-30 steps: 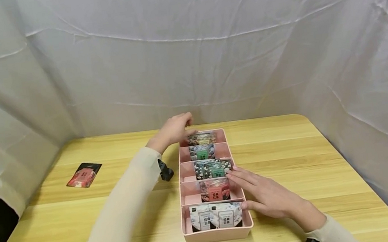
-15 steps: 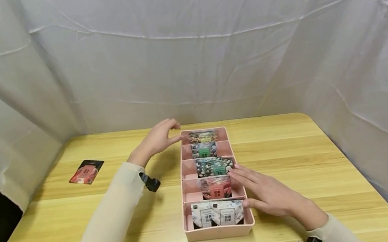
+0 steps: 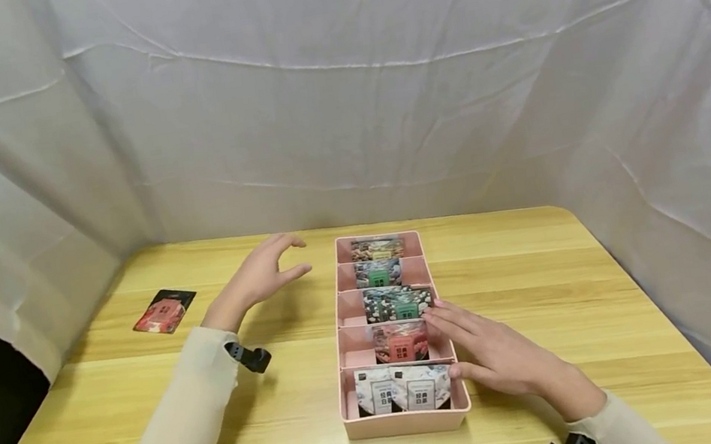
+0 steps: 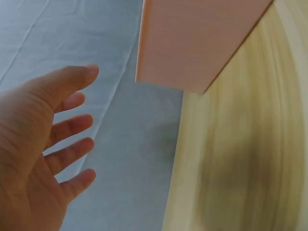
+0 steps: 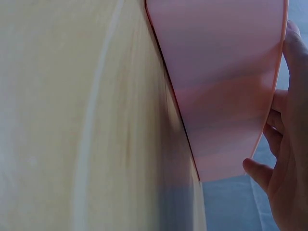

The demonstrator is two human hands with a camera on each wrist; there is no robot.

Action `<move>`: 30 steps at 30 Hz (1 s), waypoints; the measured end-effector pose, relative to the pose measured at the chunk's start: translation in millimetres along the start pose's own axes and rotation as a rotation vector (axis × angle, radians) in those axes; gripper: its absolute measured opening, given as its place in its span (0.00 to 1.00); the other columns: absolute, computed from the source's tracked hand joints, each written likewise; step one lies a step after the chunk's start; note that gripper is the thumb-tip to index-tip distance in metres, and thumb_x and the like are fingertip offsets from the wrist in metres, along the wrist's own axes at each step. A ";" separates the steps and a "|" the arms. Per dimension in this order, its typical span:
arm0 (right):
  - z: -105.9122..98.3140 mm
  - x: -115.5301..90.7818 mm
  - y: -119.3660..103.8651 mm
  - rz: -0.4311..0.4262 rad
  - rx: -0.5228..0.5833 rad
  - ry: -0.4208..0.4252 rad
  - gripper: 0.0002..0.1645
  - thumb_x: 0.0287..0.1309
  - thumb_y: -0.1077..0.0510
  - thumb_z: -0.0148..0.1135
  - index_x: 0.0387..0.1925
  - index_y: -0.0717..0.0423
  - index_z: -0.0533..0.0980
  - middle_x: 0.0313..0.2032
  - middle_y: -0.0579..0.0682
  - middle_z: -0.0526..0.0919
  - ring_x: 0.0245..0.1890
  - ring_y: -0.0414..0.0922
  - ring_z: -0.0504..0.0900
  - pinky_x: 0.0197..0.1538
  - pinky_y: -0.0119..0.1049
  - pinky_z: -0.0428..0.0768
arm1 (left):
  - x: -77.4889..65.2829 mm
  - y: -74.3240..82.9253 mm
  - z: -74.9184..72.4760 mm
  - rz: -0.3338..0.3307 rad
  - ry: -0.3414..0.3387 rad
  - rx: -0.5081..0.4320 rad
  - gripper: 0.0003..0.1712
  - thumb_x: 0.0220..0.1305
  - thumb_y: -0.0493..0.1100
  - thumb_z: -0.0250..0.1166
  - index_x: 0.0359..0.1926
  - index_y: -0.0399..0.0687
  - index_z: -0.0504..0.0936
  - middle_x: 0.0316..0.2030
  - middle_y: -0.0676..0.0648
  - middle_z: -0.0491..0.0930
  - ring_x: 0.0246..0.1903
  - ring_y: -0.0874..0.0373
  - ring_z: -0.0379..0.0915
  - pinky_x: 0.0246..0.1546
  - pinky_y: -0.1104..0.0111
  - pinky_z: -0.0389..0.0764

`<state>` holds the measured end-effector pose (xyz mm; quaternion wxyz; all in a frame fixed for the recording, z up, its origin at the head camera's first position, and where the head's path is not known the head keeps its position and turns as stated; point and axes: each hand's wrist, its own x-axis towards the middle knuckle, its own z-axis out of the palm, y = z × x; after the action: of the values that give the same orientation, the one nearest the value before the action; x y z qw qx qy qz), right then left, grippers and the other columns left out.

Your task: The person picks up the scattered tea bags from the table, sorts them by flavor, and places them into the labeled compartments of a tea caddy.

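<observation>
A long pink box (image 3: 408,422) with several compartments stands on the table, tea sachets upright inside. Two white sachets (image 3: 420,389) overlap in the nearest compartment. Behind them come a red one (image 3: 400,345), dark green-labelled ones (image 3: 401,305), a green-labelled one (image 3: 377,275) and, farthest back, yellow-labelled sachets (image 3: 377,251). My left hand (image 3: 257,275) hovers left of the box, fingers spread and loosely bent, holding nothing. My right hand (image 3: 497,355) rests on the box's right rim, with its fingers extended near the dark sachets and the thumb beside the white ones.
A red-and-black sachet (image 3: 165,312) lies flat on the wooden table (image 3: 542,287), left of the left hand. A pale cloth curtain (image 3: 339,103) hangs behind the table and along both sides.
My left hand has withdrawn from the box's far compartment and moved left, away from the rim. The right hand keeps its place on the right rim.
</observation>
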<state>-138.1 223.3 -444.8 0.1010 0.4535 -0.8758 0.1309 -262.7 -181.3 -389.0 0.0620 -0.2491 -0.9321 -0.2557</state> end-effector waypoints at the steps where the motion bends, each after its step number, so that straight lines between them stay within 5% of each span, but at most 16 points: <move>1: -0.3 -0.2 -0.4 0.004 0.003 0.000 0.45 0.69 0.33 0.45 0.76 0.54 0.53 0.73 0.57 0.57 0.73 0.53 0.53 0.66 0.54 0.64 | -4.1 -2.2 -0.6 -0.010 0.001 0.000 0.28 0.66 0.54 0.65 0.61 0.47 0.74 0.62 0.43 0.72 0.65 0.44 0.63 0.66 0.48 0.63; 14: -0.5 -0.1 -0.8 0.003 0.012 0.001 0.45 0.69 0.33 0.44 0.76 0.54 0.53 0.73 0.57 0.56 0.73 0.53 0.53 0.66 0.55 0.64 | -54.7 -34.5 -11.8 -0.132 0.014 -0.013 0.35 0.66 0.56 0.64 0.68 0.44 0.68 0.66 0.37 0.66 0.67 0.38 0.57 0.66 0.42 0.58; 30: -0.6 -0.2 -0.9 0.006 0.014 -0.003 0.45 0.69 0.34 0.47 0.76 0.54 0.53 0.73 0.58 0.57 0.73 0.54 0.53 0.66 0.56 0.65 | -108.0 -88.7 -25.0 -0.348 0.121 -0.032 0.36 0.70 0.53 0.60 0.70 0.39 0.63 0.67 0.29 0.60 0.65 0.29 0.52 0.61 0.33 0.57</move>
<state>-137.2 223.1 -444.2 0.0959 0.4516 -0.8765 0.1366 -213.2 -306.8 -433.2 0.0687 -0.0692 -0.9515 -0.2917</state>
